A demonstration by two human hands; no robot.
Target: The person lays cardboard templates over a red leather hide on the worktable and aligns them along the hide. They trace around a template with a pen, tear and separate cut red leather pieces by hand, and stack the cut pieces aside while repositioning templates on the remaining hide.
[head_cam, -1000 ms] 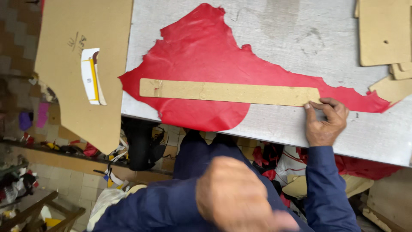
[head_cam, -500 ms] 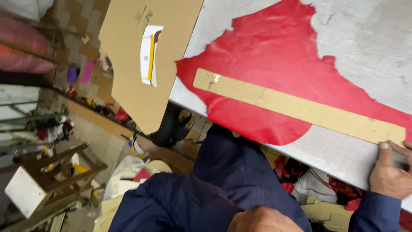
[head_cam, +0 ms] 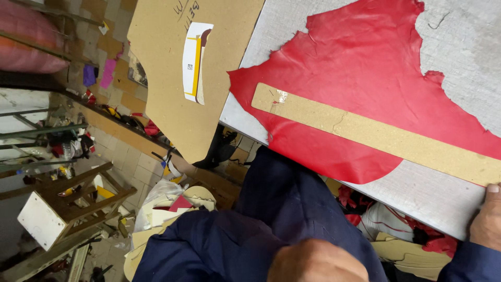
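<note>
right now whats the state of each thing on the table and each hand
red leather: spread flat, front edge hanging over the table edge
cardboard strip: flat across the leather, taped at its left end
cardboard sheet: overhanging the table's left end
right hand: thumb at the strip's right end
left hand: low by the body, off the table, holds nothing visible
stool: tipped over on the floor

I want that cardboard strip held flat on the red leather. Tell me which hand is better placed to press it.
Right, likely. The right hand is at the table edge, thumb by the end of the cardboard strip; the left hand hangs low by the body, off the table.
</note>
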